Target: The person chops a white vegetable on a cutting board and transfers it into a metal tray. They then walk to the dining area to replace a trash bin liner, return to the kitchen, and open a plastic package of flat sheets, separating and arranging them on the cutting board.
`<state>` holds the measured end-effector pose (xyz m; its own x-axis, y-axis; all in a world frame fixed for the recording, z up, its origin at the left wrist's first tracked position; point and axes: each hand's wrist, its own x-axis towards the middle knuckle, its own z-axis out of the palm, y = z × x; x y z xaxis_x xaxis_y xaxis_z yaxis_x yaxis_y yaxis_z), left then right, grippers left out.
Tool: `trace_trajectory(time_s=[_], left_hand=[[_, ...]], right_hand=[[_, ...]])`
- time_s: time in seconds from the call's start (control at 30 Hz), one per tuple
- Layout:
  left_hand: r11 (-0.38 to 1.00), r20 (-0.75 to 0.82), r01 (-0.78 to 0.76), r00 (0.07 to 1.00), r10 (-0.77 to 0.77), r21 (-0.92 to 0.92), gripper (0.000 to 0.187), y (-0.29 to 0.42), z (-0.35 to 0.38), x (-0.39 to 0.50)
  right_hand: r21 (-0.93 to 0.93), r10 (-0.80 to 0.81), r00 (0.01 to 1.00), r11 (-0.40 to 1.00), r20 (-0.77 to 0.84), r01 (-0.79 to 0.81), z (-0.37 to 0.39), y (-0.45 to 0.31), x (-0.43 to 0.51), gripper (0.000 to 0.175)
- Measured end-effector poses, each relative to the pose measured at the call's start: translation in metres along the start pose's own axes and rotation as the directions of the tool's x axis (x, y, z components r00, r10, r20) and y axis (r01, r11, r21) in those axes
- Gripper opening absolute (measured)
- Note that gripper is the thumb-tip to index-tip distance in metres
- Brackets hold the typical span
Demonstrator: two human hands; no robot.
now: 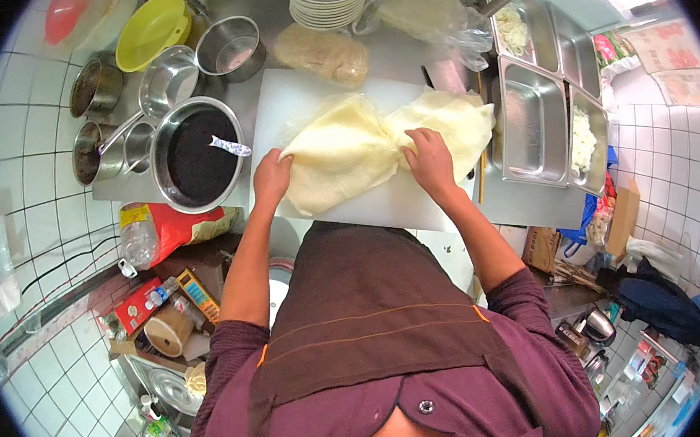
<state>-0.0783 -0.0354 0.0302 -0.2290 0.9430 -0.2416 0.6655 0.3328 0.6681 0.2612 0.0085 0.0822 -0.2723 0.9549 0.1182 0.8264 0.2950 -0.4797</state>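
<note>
Thin, pale yellow food sheets, perhaps tofu skin [337,153], lie spread over a white cutting board [272,103] on the metal counter. My left hand [272,178] pinches their left edge between thumb and fingers. At the gathered fold in the middle, my right hand [429,159] grips the sheet with thumb and bent fingertips. The right part [464,122] fans out past that hand and overhangs the board's right side. A clear plastic film shows along the sheets' upper left edge. Behind them, a plastic-wrapped pale bundle [321,54] rests at the board's far edge.
To the left stands a steel bowl [159,173] of dark contents with a patterned spoon [230,146], among several metal pots. Stacked plates [330,15] and bagged sheets [424,6] sit behind. Steel trays [536,166], some holding pale shreds, line the right; a thin stick [483,174] lies nearer.
</note>
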Motion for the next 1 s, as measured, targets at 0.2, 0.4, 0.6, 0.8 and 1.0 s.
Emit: trace_trajectory(time_s=[0.2,0.4,0.6,0.8,1.0], left_hand=[[0.995,-0.009,-0.073,0.997,0.072,-0.070,0.030,-0.006,-0.005,-0.001],[0.981,-0.231,-0.107,0.962,0.143,0.162,0.038,-0.011,0.008,-0.012],[0.997,-0.348,-0.042,0.935,0.064,0.069,0.034,-0.020,0.027,-0.019],[0.990,-0.544,-0.139,0.831,0.118,0.003,0.019,-0.010,0.027,-0.037],[0.979,-0.536,-0.163,0.819,0.204,0.123,0.015,-0.038,0.025,-0.076]], right_hand=[[0.103,-0.064,0.997,0.993,0.048,0.059,0.031,-0.016,-0.003,0.043],[-0.076,-0.235,0.972,0.970,-0.025,0.232,0.055,-0.023,0.081,0.046],[-0.012,-0.062,0.996,0.998,0.059,0.063,0.056,-0.013,0.110,0.018],[0.207,-0.172,0.985,0.964,0.012,0.165,0.030,0.000,0.047,0.023],[0.099,-0.197,0.980,0.975,-0.043,0.200,0.027,-0.008,0.011,0.028]])
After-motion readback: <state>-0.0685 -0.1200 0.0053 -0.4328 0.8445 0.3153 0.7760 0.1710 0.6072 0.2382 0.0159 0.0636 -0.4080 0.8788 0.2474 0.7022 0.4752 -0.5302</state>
